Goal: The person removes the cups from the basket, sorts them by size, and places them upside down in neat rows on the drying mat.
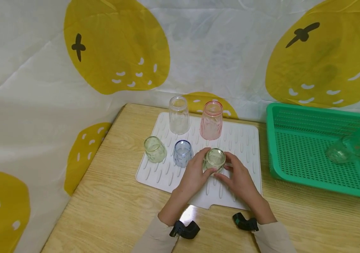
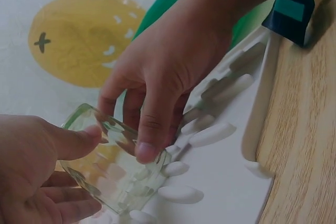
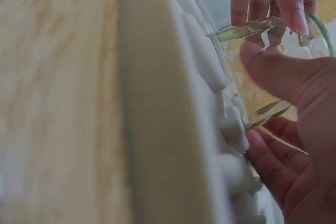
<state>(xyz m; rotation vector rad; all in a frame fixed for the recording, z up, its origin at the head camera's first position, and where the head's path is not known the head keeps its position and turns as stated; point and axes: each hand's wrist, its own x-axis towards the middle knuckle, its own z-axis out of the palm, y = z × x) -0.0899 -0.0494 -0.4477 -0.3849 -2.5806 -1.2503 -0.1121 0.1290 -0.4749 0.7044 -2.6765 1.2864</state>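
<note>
A short green-tinted glass (image 1: 215, 158) stands on the white ribbed drying mat (image 1: 240, 140), held from both sides. My left hand (image 1: 195, 171) grips its left side, thumb at the front. On the opposite side my right hand (image 1: 238, 177) holds it with thumb and fingers. In the left wrist view the glass (image 2: 118, 166) has one end against the mat's ridges. The right wrist view shows my right thumb pressed along the glass (image 3: 283, 51). Left of my hands are a small blue glass (image 1: 183, 154) and another short green glass (image 1: 155, 150).
At the mat's back stand a tall clear glass (image 1: 179, 116) and a tall pink glass (image 1: 211, 121). A green plastic basket (image 1: 271, 147) to the right holds clear glassware (image 1: 339, 151) lying on its side. Fruit-patterned cloth (image 1: 214, 52) hangs behind the wooden table (image 1: 104, 196).
</note>
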